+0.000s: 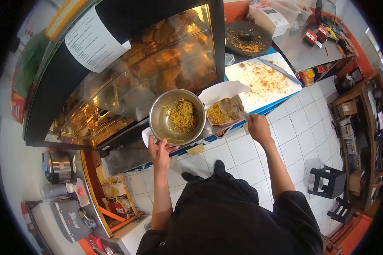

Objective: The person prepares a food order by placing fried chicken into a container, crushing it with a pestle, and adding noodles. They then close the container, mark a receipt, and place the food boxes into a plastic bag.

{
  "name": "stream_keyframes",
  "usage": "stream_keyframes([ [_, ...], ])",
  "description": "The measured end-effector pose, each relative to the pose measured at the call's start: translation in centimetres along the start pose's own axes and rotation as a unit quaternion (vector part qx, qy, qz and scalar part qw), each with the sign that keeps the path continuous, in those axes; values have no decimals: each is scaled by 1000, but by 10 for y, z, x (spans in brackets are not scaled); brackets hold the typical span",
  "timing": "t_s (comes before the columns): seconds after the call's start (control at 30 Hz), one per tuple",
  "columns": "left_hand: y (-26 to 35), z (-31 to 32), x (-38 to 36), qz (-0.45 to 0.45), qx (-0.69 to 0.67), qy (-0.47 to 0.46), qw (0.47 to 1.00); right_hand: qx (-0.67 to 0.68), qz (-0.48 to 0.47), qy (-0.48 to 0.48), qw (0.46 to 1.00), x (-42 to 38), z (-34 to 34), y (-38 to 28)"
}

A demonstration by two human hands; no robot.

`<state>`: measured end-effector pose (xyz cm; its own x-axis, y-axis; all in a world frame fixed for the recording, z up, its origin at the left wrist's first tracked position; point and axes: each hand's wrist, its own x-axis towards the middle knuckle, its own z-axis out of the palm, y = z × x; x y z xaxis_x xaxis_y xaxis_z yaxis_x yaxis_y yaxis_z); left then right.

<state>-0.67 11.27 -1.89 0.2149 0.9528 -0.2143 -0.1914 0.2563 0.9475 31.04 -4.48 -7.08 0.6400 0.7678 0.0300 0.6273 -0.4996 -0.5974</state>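
The left hand (pixel 159 152) grips a stainless-steel mixing bowl (pixel 160 117) at its 7 o'clock rim, with noodles (pixel 183 115) inside. At the bowl's 3 o'clock, the right hand (pixel 258 128) clasps a spoon (pixel 230 109) over more noodles in an open takeaway box (pixel 221 88). A cutting board (pixel 281 88) bearing a knife (pixel 281 72) lies at the box's 2 o'clock.

Glass-fronted black display cabinet (pixel 220 42) walling off the space behind the round silver metal bowl (pixel 157 114), white paper box (pixel 225 88) with raised flap crowding its right, long grey knife (pixel 281 71) across the white rectangular cutting board (pixel 281 83), open room above white tiled floor (pixel 242 148) nearside.
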Motion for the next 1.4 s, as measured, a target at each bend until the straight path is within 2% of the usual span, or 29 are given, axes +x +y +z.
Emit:
stream_keyframes([
  [0.07,-14,-13,12,22,4,9,1000,-21,-13,3,1000,2,3,3],
  [0.17,-4,-16,9,26,7,1,1000,-59,-30,-18,998,-2,22,-4],
  [0.2,3,-13,3,21,9,-6,1000,-110,-48,-65,991,-2,28,-7],
  [0.27,11,-12,-7,11,8,27,1000,-183,-78,-85,976,-1,48,-5],
  [0.4,-12,-62,4,35,3,20,999,-180,-37,-52,982,2,26,-41],
  [0.5,-20,-85,-8,63,37,73,995,-174,-39,-67,982,6,22,-37],
  [0.6,-23,-109,-18,30,27,76,996,-130,-94,1,987,8,43,3],
  [0.63,-15,-117,-21,22,47,82,995,-105,-70,-11,992,10,36,1],
  [0.7,-2,-127,-34,-2,90,108,990,-8,-39,-19,999,5,11,-23],
  [0.73,1,-135,-38,37,127,110,985,61,-26,-9,998,0,-6,-45],
  [0.8,0,-155,-38,106,205,103,968,125,8,-69,990,-11,-38,-108],
  [0.83,-14,-154,-32,111,232,109,960,115,-6,-90,989,-6,-36,-106],
  [0.93,-39,-203,-19,241,309,85,916,110,-239,-124,957,-16,-8,-172],
  [1.0,-18,-207,-18,213,300,50,929,64,-419,-96,901,-15,40,-203],
  [1.07,-9,-195,-11,180,290,28,939,-66,-456,-116,880,-9,72,-224],
  [1.13,-1,-205,-4,144,271,21,952,-90,-457,-148,873,-7,113,-234],
  [1.23,14,-206,5,273,400,74,872,-104,-455,-209,860,-17,131,-236],
  [1.33,19,-208,10,176,361,82,912,-81,-455,-250,851,-16,132,-237],
  [1.4,6,-217,19,227,322,67,917,-82,-451,-240,856,-11,132,-252],
])
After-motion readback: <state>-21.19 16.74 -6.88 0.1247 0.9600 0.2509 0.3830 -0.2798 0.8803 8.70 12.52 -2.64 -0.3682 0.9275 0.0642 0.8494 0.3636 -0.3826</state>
